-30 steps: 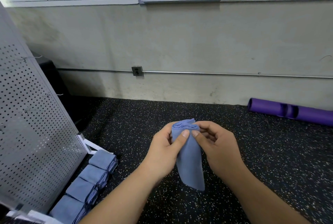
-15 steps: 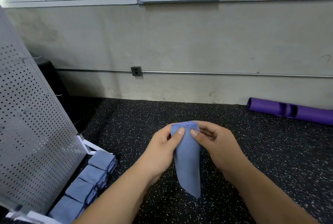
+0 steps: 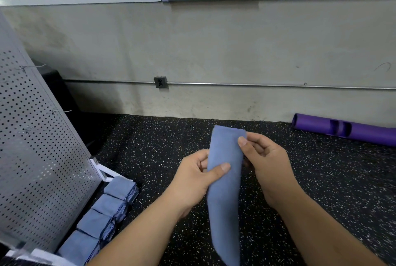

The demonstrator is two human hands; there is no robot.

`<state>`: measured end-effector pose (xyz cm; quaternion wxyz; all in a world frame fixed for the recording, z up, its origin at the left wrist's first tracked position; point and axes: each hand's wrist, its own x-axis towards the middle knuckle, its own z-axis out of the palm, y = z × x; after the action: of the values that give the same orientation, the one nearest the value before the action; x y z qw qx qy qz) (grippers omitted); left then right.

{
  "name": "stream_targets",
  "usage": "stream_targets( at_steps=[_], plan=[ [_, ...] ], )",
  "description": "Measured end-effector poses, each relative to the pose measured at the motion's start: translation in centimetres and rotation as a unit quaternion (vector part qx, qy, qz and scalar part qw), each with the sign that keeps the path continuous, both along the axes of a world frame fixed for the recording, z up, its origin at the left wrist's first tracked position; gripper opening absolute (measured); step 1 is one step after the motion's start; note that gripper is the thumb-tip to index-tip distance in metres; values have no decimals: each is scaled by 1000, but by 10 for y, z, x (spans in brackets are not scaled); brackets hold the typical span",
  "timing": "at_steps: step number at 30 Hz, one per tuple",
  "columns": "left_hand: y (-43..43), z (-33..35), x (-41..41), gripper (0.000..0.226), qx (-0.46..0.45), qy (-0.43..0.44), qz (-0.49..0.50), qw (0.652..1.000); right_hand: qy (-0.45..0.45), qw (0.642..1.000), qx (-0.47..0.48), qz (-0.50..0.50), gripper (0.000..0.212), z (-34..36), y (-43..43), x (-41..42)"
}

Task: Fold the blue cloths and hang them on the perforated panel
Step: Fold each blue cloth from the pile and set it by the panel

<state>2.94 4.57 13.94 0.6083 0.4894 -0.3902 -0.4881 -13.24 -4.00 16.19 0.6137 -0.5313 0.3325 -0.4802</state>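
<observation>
A blue cloth (image 3: 225, 197), folded into a long narrow strip, hangs upright in front of me over the dark speckled floor. My left hand (image 3: 197, 178) pinches its middle, thumb across the front. My right hand (image 3: 263, 160) pinches its upper right edge near the top, thumb on the front. The grey perforated panel (image 3: 32, 158) leans at the left, with thin wire hooks (image 3: 62, 111) sticking out of it and nothing hanging on them. A row of several folded blue cloths (image 3: 107, 212) lies on the floor along the panel's foot.
A purple foam roller (image 3: 342, 129) lies against the wall at the right. The concrete wall carries a conduit and a socket (image 3: 160, 82), with whiteboards above. A white frame foot (image 3: 102, 169) juts out from the panel's base. A dark object stands behind the panel.
The cloth now stands taller above my hands. My left hand has slid down from the top edge to the middle, and my right hand keeps its pinch near the top.
</observation>
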Motion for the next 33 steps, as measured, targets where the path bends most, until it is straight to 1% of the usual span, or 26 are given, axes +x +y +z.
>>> stream_targets(
  at_steps=[2, 4, 6, 8, 11, 13, 16, 18, 20, 22, 24, 27, 29, 31, 33],
  plan=[
    [0, 3, 2, 31, -5, 19, 40, 999, 51, 995, 31, 85, 29, -1, -2, -3],
    [-1, 4, 4, 32, -6, 30, 67, 997, 104, 983, 18, 149, 27, -6, -2, -4],
    [-2, 2, 5, 35, -10, 32, 76, 997, 102, 985, -7, 140, 22, -11, -1, -4],
    [-2, -3, 4, 40, -8, 25, 70, 997, 72, 992, -8, 104, 21, -11, 0, -1],
    [-1, -12, 0, 48, 24, 20, 2, 1000, 35, 998, 20, 51, 18, -11, -1, 2],
    [-2, -17, -1, 43, 41, -6, -43, 998, 22, 999, 42, 13, 17, -11, -4, 2],
    [-2, -21, -1, 31, 35, -24, -39, 998, 2, 997, 73, -11, 21, -10, -5, 1],
    [-1, -18, -2, 28, 20, -26, -26, 999, 10, 997, 77, -3, 23, -9, -4, 0],
    [0, -14, -4, 27, 8, -23, -14, 1000, 48, 996, 66, 32, 25, -9, -5, -1],
    [0, -12, -4, 28, 1, -13, 6, 1000, 105, 989, 40, 91, 33, -9, -5, -5],
    [0, -11, -4, 29, -4, -2, 24, 1000, 137, 981, 13, 137, 44, -9, -4, -6],
    [0, -9, -4, 31, -6, -5, 33, 999, 121, 986, -4, 118, 54, -7, -2, -5],
    [2, -7, -6, 36, -6, -4, 35, 999, 109, 989, -12, 100, 60, -7, -1, -3],
    [1, -7, -6, 50, -7, 0, 52, 999, 104, 991, -16, 88, 65, -9, -1, -2],
    [0, -8, -3, 62, -12, -8, 88, 996, 101, 991, -23, 80, 64, -10, -2, -2]
  ],
)
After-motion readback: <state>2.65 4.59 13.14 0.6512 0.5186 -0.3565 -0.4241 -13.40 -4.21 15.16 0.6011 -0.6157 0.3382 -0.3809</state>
